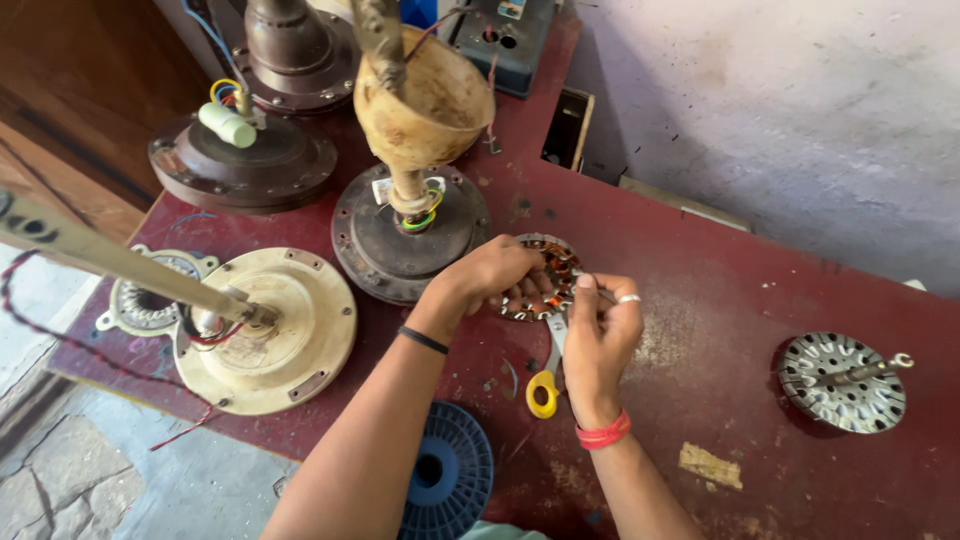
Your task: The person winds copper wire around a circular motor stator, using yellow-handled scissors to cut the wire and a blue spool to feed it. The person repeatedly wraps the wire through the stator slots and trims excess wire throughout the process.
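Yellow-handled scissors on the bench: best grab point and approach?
Probably take the scissors by the yellow loop handle, coming from the near bench edge. It lies flat and exposed, pointing toward the person; the blades run under the right hand toward the stator.

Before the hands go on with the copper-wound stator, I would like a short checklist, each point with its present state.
1. Left hand rests on the stator: ok.
2. Stator lies flat on the red table: ok.
3. Right hand pinches something thin at the stator's edge: cannot tell what it is.
4. Yellow-handled scissors lie within reach, partly under the right hand: ok.
5. Fan motor housing stands close behind the stator, little room: not ok.
6. Blue spool overhangs the table edge: cannot tell if steady.
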